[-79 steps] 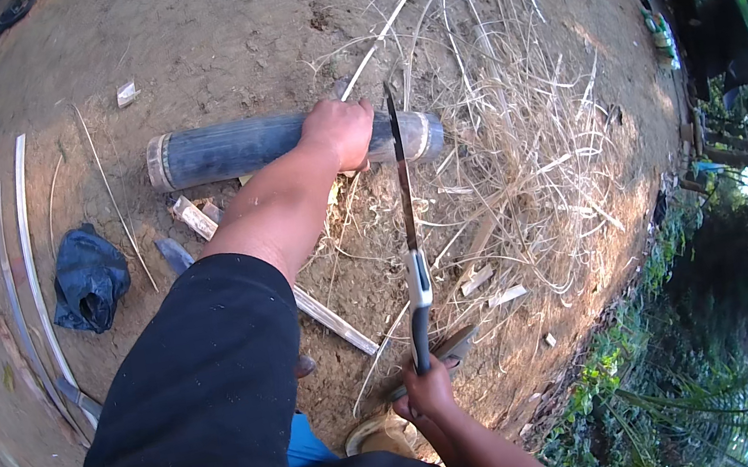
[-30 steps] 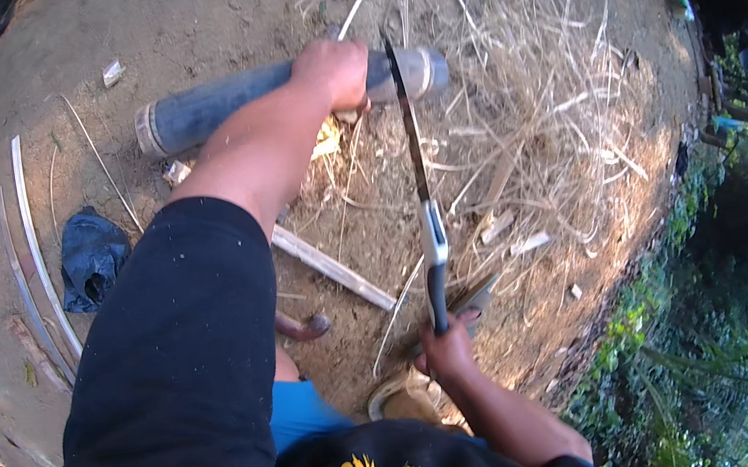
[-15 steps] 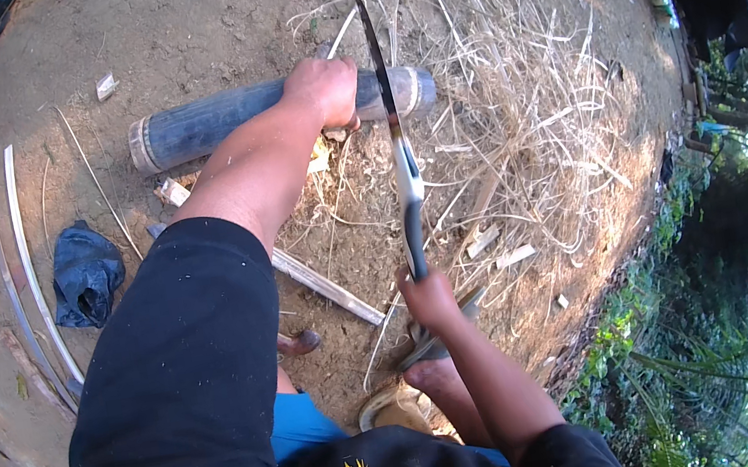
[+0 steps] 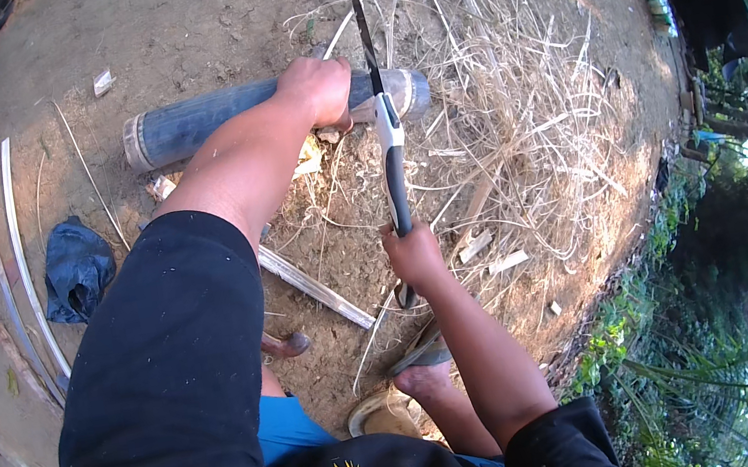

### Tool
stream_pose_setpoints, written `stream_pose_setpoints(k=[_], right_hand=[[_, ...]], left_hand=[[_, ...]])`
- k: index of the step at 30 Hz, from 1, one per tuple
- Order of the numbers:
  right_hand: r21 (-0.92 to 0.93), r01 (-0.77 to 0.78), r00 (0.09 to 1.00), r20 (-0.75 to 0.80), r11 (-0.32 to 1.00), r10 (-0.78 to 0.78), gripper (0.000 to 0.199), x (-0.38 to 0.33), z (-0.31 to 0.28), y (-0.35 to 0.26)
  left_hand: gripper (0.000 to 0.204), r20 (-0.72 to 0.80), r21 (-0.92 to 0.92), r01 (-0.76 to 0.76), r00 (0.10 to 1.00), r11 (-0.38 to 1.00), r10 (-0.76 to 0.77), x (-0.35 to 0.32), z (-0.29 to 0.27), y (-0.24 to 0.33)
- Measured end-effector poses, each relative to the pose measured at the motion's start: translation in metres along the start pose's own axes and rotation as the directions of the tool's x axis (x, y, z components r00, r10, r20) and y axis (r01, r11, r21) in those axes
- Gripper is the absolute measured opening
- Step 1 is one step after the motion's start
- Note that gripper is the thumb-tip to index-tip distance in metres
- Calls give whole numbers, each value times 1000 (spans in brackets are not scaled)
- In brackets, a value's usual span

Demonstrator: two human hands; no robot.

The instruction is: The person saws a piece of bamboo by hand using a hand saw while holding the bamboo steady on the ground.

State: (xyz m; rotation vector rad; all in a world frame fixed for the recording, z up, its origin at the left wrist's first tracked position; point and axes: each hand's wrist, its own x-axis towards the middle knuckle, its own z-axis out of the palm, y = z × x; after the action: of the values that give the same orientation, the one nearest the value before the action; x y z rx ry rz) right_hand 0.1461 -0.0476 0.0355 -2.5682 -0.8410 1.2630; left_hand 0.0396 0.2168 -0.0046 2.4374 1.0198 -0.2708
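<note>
Your left hand is clasped over the top of the dark bamboo tube, which lies sideways on the ground in front of you, its right end sticking out past your knuckles. Your right hand grips the black-and-white handle of the saw, whose dark blade points away from you and crosses the tube just to the right of your left hand; whether the teeth sit in a cut cannot be told from this view. A tangle of pale strips spreads to the right of the tube. A split piece of wood lies on your side of it, and off to your left a crumpled dark plastic bag rests near long slats
</note>
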Motion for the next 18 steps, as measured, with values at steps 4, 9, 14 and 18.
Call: stream_pose_setpoints(k=[4, 9, 14, 18], right_hand=[[-1, -39, 999, -19, 999, 39, 31, -139, 24, 83], [-97, -144, 984, 90, 985, 153, 35, -19, 8, 20], [-144, 26, 969, -241, 989, -60, 28, -103, 35, 17], [-66, -125, 986, 105, 990, 132, 29, -115, 30, 90]], left_hand=[[75, -7, 38, -24, 1000, 999, 25, -11, 11, -12], [77, -29, -7, -16, 999, 1000, 16, 1, 0, -5], [76, 40, 37, 44, 998, 998, -45, -11, 9, -20], [75, 71, 5, 2, 997, 1000, -3, -19, 23, -16]])
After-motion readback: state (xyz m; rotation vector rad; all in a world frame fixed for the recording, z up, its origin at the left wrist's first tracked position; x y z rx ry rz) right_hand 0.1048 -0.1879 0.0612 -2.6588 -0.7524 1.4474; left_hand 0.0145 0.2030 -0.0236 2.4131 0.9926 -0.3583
